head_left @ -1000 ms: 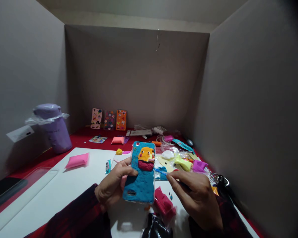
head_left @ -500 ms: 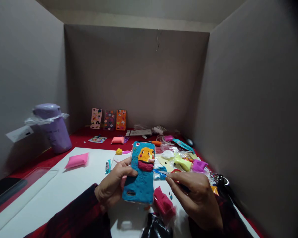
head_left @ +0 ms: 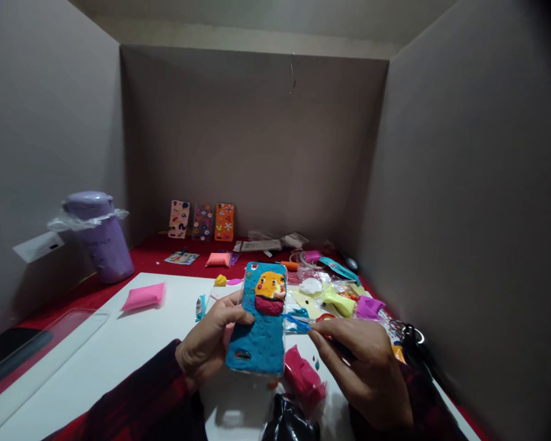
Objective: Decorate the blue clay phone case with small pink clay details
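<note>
My left hand [head_left: 213,337] is closed around the left side of a phone case [head_left: 261,343], thumb on its front. Blue clay covers the case, and an orange clay face [head_left: 270,285] with a dark red band below it sits on the upper half. In my right hand [head_left: 360,361] a thin blue modelling tool [head_left: 297,321] is pinched between thumb and fingers. Its tip is at the right edge of the case, level with the red band; whether it touches I cannot tell. Beneath the case lies a packet of crimson clay [head_left: 303,376].
Several clay packets, including a pink one [head_left: 143,297] and a yellow one [head_left: 338,301], lie on the white board [head_left: 87,355]. Red-handled scissors [head_left: 326,318] are by my right hand. Decorated cases [head_left: 224,222] lean at the back. A purple bottle [head_left: 103,245] stands left.
Both hands, the phone case and the blue tool hold almost the same place. The view has shifted very slightly.
</note>
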Demonstrator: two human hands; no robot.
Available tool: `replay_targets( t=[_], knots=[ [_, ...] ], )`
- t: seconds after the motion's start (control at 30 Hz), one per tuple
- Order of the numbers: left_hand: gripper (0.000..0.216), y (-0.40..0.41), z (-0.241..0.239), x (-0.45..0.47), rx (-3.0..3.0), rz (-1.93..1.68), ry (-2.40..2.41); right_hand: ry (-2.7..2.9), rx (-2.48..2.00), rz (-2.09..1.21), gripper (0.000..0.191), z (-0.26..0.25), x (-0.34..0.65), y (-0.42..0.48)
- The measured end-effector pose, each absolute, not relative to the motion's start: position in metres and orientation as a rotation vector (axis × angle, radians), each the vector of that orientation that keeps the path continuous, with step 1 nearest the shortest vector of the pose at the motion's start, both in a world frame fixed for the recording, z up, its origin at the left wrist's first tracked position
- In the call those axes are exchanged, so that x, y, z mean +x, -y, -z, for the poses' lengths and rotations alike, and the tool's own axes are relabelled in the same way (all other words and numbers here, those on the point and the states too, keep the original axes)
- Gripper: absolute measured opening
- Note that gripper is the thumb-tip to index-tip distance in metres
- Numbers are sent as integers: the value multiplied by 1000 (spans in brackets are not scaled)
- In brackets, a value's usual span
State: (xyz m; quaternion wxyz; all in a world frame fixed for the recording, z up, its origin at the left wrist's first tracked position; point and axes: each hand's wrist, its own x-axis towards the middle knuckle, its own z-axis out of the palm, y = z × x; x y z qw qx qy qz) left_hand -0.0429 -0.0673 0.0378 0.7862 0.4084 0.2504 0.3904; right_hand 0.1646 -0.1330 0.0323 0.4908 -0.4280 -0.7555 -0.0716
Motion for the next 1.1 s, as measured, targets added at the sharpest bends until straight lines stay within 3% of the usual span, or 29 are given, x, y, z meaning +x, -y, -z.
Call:
replay_targets(
  t=[1.1],
  knots=[
    [44,68,-39,-43,869,-825,-511,1815,-1008,200,8,-31,164,133]
  ],
)
